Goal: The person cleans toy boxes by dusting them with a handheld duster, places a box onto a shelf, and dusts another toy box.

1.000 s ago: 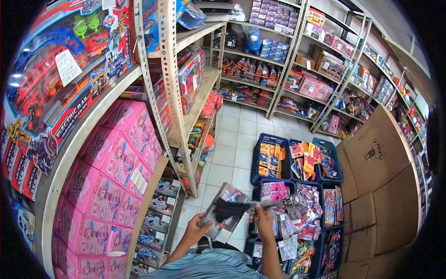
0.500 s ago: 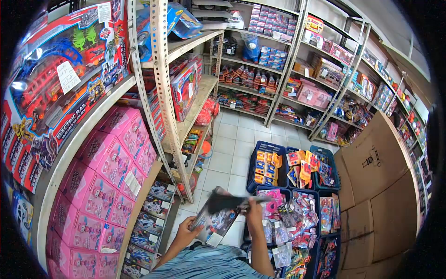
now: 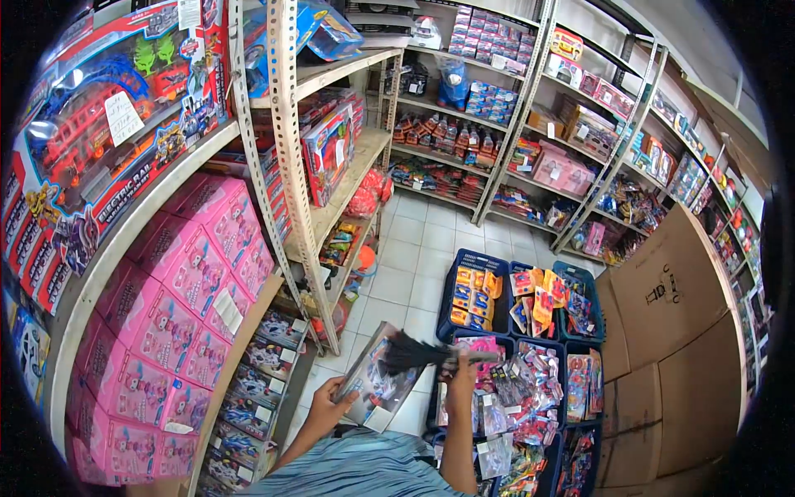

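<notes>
Holding black duster [image 3: 411, 354] in right fingers [image 3: 461, 371], flat box [image 3: 386, 389] in left fingers [image 3: 344, 401]

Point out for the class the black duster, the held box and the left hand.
Black duster [image 3: 410, 354]: head view, on its bristles.
Held box [image 3: 387, 391]: head view, on its printed face.
Left hand [image 3: 330, 403]: head view, on its middle.
</notes>
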The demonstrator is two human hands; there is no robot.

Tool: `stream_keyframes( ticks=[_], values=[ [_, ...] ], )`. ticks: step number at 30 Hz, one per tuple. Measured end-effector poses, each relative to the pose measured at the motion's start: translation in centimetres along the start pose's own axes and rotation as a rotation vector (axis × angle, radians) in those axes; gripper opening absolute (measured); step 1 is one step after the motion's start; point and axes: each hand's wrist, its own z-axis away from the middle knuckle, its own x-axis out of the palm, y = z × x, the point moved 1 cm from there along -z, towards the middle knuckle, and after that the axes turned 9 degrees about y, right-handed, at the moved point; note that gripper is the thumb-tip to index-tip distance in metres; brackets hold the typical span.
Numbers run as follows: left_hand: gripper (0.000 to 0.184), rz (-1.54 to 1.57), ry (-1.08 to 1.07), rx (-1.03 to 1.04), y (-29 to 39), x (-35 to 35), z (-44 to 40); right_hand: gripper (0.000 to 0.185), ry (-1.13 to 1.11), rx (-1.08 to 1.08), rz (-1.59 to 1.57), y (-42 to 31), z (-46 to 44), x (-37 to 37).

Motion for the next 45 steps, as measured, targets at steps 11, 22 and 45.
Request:
stream_keyframes(
  ticks=[11,22,45],
  values=[
    [0.044,0.034,0.040,-0.097,-1.7,-0.5,0.3,0.031,-0.207,-0.037,0.268,1.0,0.3,-1.5],
    [0.042,0.113,0.056,-0.175,0.1,-2.0,-0.4,0.030,-0.405,0.077,0.385,-0.5,1.6,3.2],
    [0.032,0.169,0.170,-0.348,-0.7,-0.5,-4.3,0.033,-0.155,0.082,0.207,0.5,-2.1,0.1]
  ],
)
